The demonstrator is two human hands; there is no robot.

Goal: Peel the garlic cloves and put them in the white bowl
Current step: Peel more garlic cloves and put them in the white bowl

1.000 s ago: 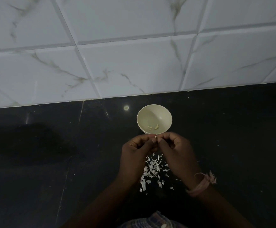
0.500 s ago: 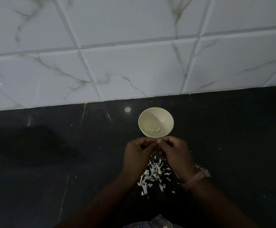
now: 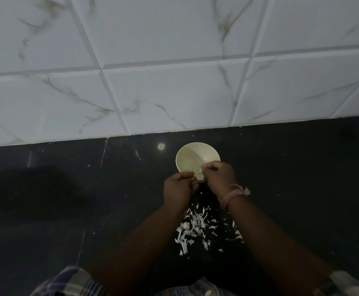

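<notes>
Head view, the only 1 you have: your right hand (image 3: 219, 176) reaches over the near rim of the white bowl (image 3: 195, 154), fingers curled tight with thumb and forefinger pressed together above the bowl's inside. What they pinch is too small and dim to name; it may be a peeled clove or nothing at all. Your left hand (image 3: 179, 189) sits just short of the bowl, touching its near edge in the picture, fingers curled too, and you cannot tell from here whether a clove or a scrap of skin is inside. A few pale garlic cloves (image 3: 196, 170) lie at the bottom of the bowl, partly hidden by your knuckles.

The bowl lies directly beyond and below your right fingertips, so that hand is the nearer 1 and any drop would go straight down. The pile of peeled skins (image 3: 193, 227) lies on the dark floor (image 3: 67, 210) between your forearms, well behind both hands. A pink thread band (image 3: 232, 194) circles your right wrist. No unpeeled cloves show anywhere
</notes>
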